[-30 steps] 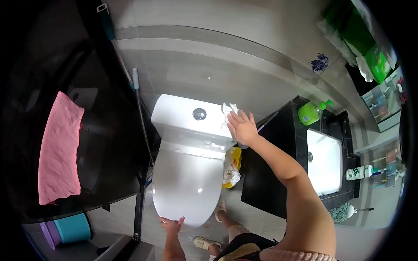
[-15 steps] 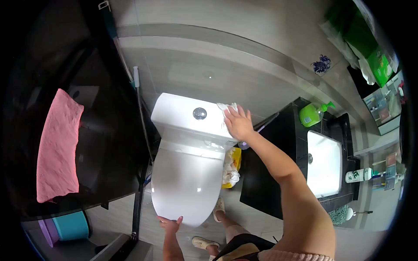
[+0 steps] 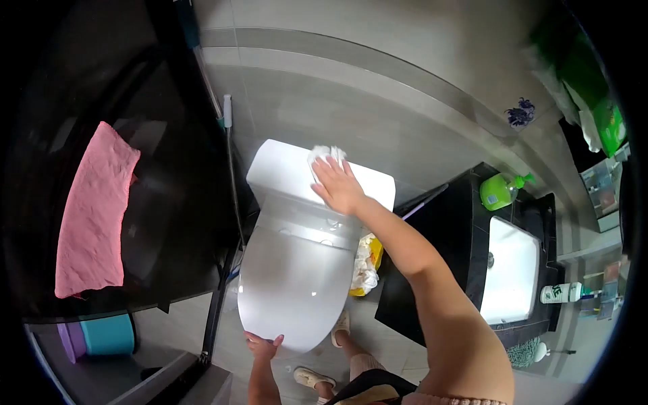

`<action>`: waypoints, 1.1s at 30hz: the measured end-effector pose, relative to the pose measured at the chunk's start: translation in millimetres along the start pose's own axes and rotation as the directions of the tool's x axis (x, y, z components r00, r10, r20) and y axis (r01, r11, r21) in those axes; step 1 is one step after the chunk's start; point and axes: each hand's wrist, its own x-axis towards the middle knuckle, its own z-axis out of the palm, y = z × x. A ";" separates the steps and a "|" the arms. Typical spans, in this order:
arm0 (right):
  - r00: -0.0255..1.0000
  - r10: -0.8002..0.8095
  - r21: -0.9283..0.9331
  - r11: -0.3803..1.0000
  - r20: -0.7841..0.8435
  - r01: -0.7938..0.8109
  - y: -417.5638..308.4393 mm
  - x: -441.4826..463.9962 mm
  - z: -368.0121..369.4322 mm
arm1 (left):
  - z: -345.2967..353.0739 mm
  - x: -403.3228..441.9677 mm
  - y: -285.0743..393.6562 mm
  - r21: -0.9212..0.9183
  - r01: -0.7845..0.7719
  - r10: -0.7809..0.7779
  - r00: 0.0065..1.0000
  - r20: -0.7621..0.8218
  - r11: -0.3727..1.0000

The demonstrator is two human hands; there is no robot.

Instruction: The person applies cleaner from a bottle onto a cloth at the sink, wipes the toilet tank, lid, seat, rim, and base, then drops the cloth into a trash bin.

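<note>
My right hand (image 3: 339, 187) lies over a crumpled white tissue (image 3: 325, 153), pressing it onto the top of the white toilet tank (image 3: 280, 165). The tissue sticks out beyond my fingertips at the tank's back edge. The flush button is hidden beneath this hand. Below the tank, the toilet lid (image 3: 297, 270) is down. At the lid's front edge rests my left hand (image 3: 263, 345), its thumb spread apart from the other fingers and no loose thing visible in it.
To the left, a pink cloth (image 3: 94, 216) hangs over a dark glass panel. A yellow bag with white crumpled paper (image 3: 366, 270) stands right of the toilet. Farther right, a black counter (image 3: 432, 270) bears a white sink (image 3: 509, 277) and a green soap bottle (image 3: 498, 192).
My right hand has slid the tissue leftward along the tank top, from its right end to the middle, covering the flush button. My left hand stays at the lid's front edge.
</note>
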 end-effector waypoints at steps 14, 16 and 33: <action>0.955 -0.274 -0.285 0.912 0.115 0.296 -41.7 19.2 2.3 | -11.7 -9.6 11.6 -0.023 -0.038 0.038 0.999 -0.004 0.999; 0.954 -0.299 -0.263 0.920 0.009 0.291 -74.1 64.8 14.8 | -12.6 -7.2 9.9 -0.063 -0.061 0.061 0.998 -0.002 0.996; 0.605 -0.310 -0.642 -0.027 0.734 0.766 77.6 -103.6 131.3 | 4.0 -11.5 1.4 -0.053 -0.054 0.047 0.990 -0.131 0.997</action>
